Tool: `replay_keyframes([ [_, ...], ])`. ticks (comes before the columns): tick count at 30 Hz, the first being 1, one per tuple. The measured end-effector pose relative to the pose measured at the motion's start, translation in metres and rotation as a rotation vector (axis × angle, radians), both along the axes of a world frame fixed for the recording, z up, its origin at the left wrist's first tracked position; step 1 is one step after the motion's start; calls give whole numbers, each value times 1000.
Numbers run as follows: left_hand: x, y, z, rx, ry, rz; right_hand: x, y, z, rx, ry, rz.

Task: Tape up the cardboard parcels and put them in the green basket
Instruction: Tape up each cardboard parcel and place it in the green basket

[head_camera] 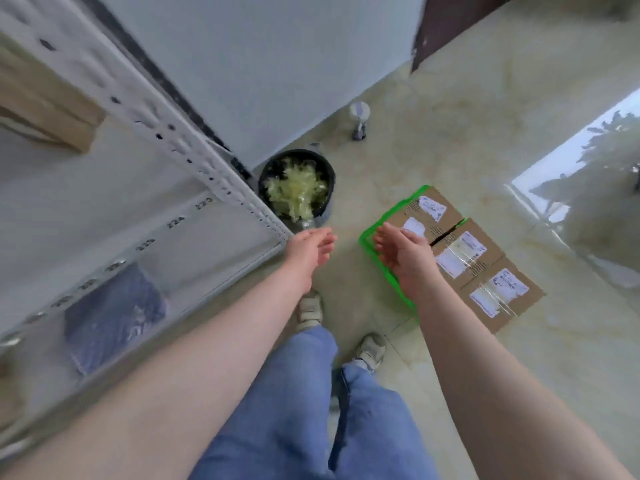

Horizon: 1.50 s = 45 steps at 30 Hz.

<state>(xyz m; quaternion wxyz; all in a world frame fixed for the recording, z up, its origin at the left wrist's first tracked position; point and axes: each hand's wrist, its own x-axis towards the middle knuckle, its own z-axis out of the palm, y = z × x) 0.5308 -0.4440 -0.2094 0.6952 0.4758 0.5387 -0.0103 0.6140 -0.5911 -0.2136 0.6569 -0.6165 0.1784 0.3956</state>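
Looking down past blue jeans and two pale sneakers on a glossy beige floor.

Both hands are extended forward at mid-frame, holding nothing. Left hand: fingers relaxed and slightly bent, over the floor just off the corner of the shelf. Right hand: fingers straight and together, palm turned inward, over the near rim of the green basket.

The green basket sits on the floor to the right of the feet. Three cardboard parcels lie in it side by side, running near-right to far-left and hiding most of it. The nearest and the middle parcel show clear tape across their tops. Tape on the farthest cannot be made out. Each parcel carries white labels with dark print; the text is too blurred to read.

On the left is a white metal shelf with a perforated upright. Small number tags run along its front edge; "223" and "224" can be read, and the next looks like "225". The rest are smeared. A bluish wrapped packet lies on the shelf board. A cardboard box sits farther back.

Beyond the shelf corner is a black bucket full of crumpled yellowish clear scraps, against a pale wall. Farther off is a small whitish bottle, with open floor to the right of it.
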Motion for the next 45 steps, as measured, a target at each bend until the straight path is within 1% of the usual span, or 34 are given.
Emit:
replay_keyframes([
  [4, -67, 55, 48, -4, -58, 221, -42, 79, 46, 4, -22, 270],
  [8, -138, 113, 89, -18, -149, 390, -92, 160, 88, 84, -38, 524],
  [12, -209, 193, 126, -7, -257, 575, -145, 255, 122, 173, -83, 620],
  [14, -239, 239, 142, 14, -284, 634, -174, 306, 134, 157, -140, 618],
  [16, -262, 286, 158, 34, -318, 666, -201, 356, 143, 142, -185, 569],
  [20, -278, 358, 188, 78, -312, 613, -236, 433, 162, 78, -260, 423],
  [23, -274, 387, 205, 130, -275, 477, -240, 467, 177, 17, -301, 318],
  [26, -271, 404, 209, 171, -241, 360, -224, 488, 185, -54, -387, 273],
  [29, -272, 417, 205, 185, -225, 312, -191, 505, 190, -161, -448, 309],
  [32, -272, 429, 201, 231, -185, 298, -165, 523, 191, -226, -528, 435],
  [35, -269, 439, 197, 293, -157, 292, -148, 542, 184, -225, -614, 488],
  [39, -264, 447, 194, 340, -158, 285, -137, 555, 175, -205, -629, 543],
  [45, -265, 444, 194, 345, -136, 302, -131, 559, 165, -178, -681, 528],
])
